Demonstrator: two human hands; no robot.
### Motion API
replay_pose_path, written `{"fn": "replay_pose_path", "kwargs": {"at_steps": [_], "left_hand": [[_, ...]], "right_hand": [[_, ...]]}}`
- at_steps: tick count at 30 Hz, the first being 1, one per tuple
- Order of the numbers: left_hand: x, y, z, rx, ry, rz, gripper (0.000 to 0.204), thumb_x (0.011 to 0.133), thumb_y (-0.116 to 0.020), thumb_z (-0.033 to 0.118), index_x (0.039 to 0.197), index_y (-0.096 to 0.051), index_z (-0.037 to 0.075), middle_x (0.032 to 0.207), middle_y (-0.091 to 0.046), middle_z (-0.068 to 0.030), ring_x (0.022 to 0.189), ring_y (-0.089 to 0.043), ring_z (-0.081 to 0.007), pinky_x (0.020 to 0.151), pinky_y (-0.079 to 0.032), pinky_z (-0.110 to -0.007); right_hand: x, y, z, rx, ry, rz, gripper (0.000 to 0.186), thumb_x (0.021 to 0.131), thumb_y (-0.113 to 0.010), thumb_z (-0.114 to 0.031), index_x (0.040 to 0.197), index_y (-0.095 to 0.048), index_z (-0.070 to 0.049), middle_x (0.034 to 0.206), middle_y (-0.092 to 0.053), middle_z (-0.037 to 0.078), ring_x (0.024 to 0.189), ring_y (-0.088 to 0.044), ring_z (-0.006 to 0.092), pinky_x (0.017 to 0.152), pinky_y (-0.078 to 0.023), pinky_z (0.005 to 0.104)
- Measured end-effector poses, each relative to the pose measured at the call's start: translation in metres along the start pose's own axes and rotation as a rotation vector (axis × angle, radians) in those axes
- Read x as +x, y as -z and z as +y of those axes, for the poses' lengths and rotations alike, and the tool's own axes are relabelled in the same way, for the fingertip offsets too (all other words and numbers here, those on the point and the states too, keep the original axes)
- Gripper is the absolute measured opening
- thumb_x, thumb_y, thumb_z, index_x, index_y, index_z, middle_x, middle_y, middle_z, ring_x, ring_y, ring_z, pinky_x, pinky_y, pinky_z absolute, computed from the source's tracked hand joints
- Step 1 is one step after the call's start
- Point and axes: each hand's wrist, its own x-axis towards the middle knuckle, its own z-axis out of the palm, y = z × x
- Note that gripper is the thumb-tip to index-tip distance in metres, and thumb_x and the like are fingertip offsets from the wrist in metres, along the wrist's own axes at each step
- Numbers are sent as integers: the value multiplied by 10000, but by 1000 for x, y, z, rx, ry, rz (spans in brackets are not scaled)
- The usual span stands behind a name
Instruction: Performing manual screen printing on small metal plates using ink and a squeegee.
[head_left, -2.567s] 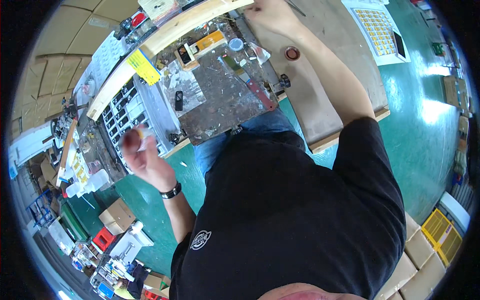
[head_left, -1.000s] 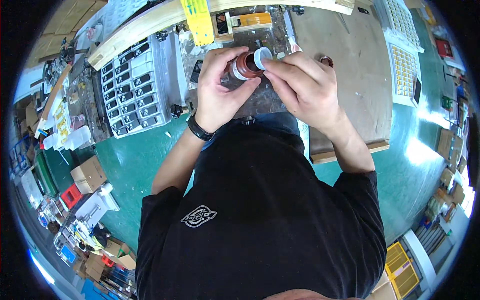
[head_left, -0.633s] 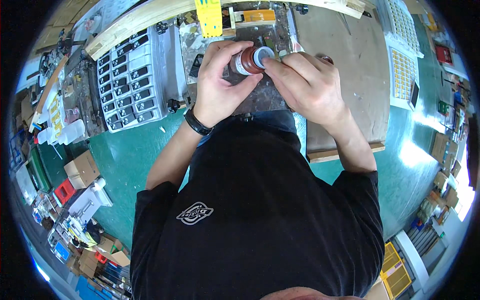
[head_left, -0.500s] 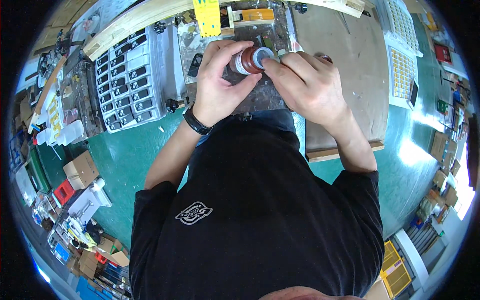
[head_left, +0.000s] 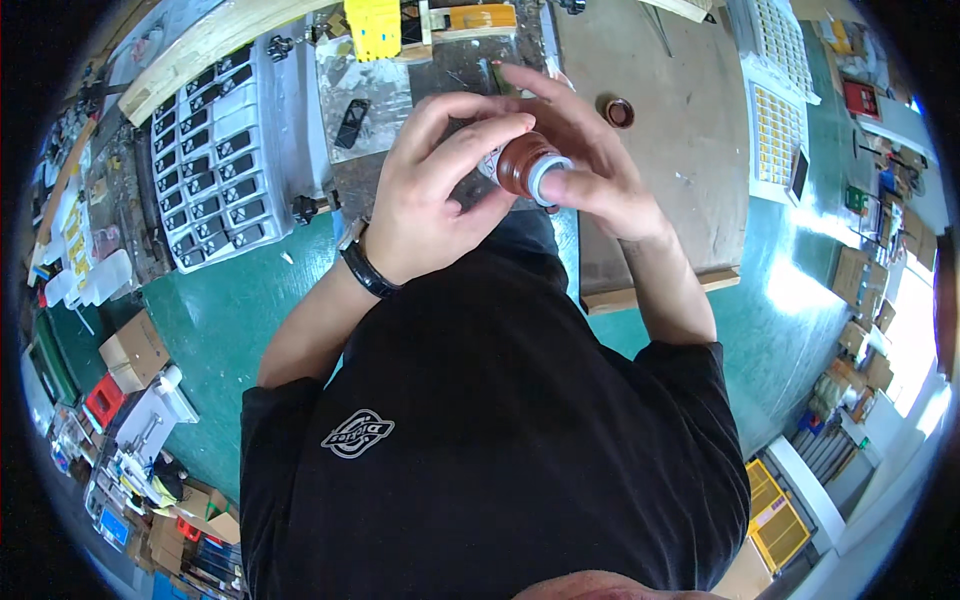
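Note:
A small reddish-brown bottle [head_left: 522, 165] with a pale ring at its uncapped mouth is tilted toward the lower right in front of my chest. My left hand [head_left: 430, 190] is closed around its labelled body. The thumb of my right hand [head_left: 610, 185] presses at the mouth, while the other fingers reach over the bottle's far side, partly hidden. A round brown cap [head_left: 619, 112] lies on the brown board to the right. On the worktop left of my hands is a flat black part [head_left: 352, 123].
Several black parts sit in a white compartment tray [head_left: 215, 175] at left. A yellow piece [head_left: 373, 30] and an orange block [head_left: 480, 18] stand at the far edge. Trays of small yellow items [head_left: 778, 130] lie right of the brown board [head_left: 675, 190]. Wooden rails border the bench.
The right hand has shifted from fingertips at the bottle's mouth to a thumb there with fingers spread over the bottle. The bottle tilts further downward. The view has shifted, uncovering the brown cap.

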Motion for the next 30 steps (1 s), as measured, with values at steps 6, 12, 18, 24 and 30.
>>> {"fn": "replay_pose_path", "kwargs": {"at_steps": [6, 12, 18, 24, 30], "left_hand": [[-4, -5, 0, 42, -55, -17, 587, 684, -790, -57, 1250, -764, 99, 1233, -650, -66, 1037, -642, -246, 904, -539, -348], [-2, -8, -3, 64, -150, -22, 583, 666, -778, -62, 1223, -778, 109, 1217, -659, -57, 1030, -645, -246, 911, -543, -361], [-4, -10, 0, 63, -130, -24, 570, 664, -778, -61, 1209, -785, 109, 1202, -663, -53, 1021, -647, -247, 914, -545, -362], [-4, -12, 2, 78, -131, -32, 561, 667, -784, -58, 1204, -785, 103, 1201, -663, -53, 1017, -650, -244, 913, -549, -363], [-3, -15, 1, 71, -158, -36, 566, 662, -789, -56, 1206, -786, 104, 1197, -664, -51, 1018, -650, -245, 908, -555, -366]], "right_hand": [[-4, 14, 5, 39, -52, -168, 885, 836, -772, -16, 1631, -382, -19, 1278, -660, 151, 1049, -634, 184, 887, -525, 275], [-10, 14, 8, 11, 3, -166, 857, 826, -764, -23, 1606, -409, -1, 1247, -671, 141, 983, -642, 159, 837, -517, 245], [-13, 16, 16, 18, 27, -136, 838, 818, -752, -17, 1589, -424, 9, 1194, -686, 131, 948, -644, 145, 818, -508, 232], [-15, 18, 18, 44, -1, -111, 852, 816, -752, 5, 1595, -409, 11, 1154, -700, 129, 941, -662, 155, 822, -518, 239], [-19, 15, 13, 96, -24, -96, 866, 818, -752, 25, 1605, -390, 10, 1144, -706, 137, 954, -686, 178, 830, -536, 255]]}}
